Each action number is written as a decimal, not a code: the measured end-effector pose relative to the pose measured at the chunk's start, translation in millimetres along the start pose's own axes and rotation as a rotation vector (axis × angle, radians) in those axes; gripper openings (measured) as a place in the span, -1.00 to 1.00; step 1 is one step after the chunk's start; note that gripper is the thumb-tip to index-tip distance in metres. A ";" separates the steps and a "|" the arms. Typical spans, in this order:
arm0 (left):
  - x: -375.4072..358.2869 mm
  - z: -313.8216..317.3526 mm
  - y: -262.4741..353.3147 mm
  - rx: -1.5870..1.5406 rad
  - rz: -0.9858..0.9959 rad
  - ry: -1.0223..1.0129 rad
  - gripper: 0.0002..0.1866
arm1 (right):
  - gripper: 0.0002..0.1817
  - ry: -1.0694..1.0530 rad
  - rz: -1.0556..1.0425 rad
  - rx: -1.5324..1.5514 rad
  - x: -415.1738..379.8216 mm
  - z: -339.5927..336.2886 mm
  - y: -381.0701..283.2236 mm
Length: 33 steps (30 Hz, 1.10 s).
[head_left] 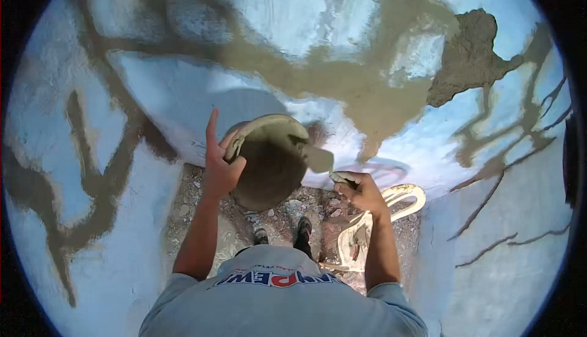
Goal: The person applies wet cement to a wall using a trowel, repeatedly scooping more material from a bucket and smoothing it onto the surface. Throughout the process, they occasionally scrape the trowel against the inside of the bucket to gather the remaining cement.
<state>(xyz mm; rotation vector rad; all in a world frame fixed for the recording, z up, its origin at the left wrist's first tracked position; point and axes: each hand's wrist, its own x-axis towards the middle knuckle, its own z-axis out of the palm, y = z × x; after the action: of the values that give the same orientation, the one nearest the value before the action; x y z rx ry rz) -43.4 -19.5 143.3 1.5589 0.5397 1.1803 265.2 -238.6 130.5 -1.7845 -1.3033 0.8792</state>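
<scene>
My left hand (221,164) grips the left rim of a round, mortar-smeared bowl (260,197), thumb over the edge and index finger stretched up. The bowl is held up in front of the wall, with grey-green paste along its rim and a dark shadowed area below. My right hand (365,193) is closed around the handle of a small trowel (320,160). Its paste-coated blade points left and overlaps the bowl's right rim in this view.
The pale blue wall (183,86) carries branching strips of brown-grey mortar, and a thick, darker mortar patch (471,56) is at upper right. Thin cracks (483,212) run across the right wall. A white plastic chair (350,248) stands on rubble ground (189,215) near my feet.
</scene>
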 end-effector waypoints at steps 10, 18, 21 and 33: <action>26.3 0.4 -0.3 0.105 0.153 -0.106 0.14 | -0.57 -0.161 -0.111 -0.413 13.8 -5.1 26.4; 22.3 7.7 3.1 0.077 0.024 -0.303 0.09 | -0.58 -0.067 -0.250 -0.580 39.7 -54.6 -23.6; 18.4 15.5 7.2 0.037 -0.058 -0.387 0.11 | -0.59 -0.076 -0.291 -0.825 50.3 -61.5 -51.9; 27.2 24.0 8.9 0.190 -0.069 -0.580 0.12 | -0.61 -0.171 -0.395 -1.186 76.8 -55.2 -133.6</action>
<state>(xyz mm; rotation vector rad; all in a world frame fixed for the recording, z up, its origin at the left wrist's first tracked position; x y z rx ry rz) -13.0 -11.5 163.5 1.9266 0.3175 0.5878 271.0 -146.5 265.8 -2.1199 -2.4850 -0.0593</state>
